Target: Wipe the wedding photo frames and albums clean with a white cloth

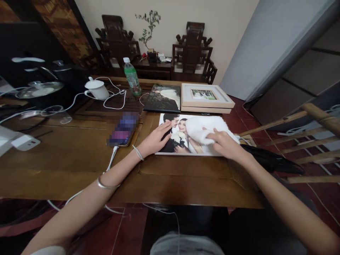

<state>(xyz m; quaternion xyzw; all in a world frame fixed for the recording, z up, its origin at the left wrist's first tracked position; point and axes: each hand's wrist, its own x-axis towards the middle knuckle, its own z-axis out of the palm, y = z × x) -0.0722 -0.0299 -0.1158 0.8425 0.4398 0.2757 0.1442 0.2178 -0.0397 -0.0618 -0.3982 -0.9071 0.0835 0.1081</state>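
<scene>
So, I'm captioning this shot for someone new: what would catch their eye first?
The large wedding photo lying flat on the wooden table, with the left hand spread on its left side and the right hand gripping a white cloth on it. Behind lies a pale framed picture, with a green bottle standing further left.

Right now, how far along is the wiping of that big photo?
Somewhere in the middle, I'd guess. Done: no wiped patch shows, so unclear. In hand: the right hand presses a cloth on the photo, upper right, while the left hand lies flat on its left edge. Left: perhaps the lower part; a dark photo and a frame lie behind, in neither hand.
</scene>
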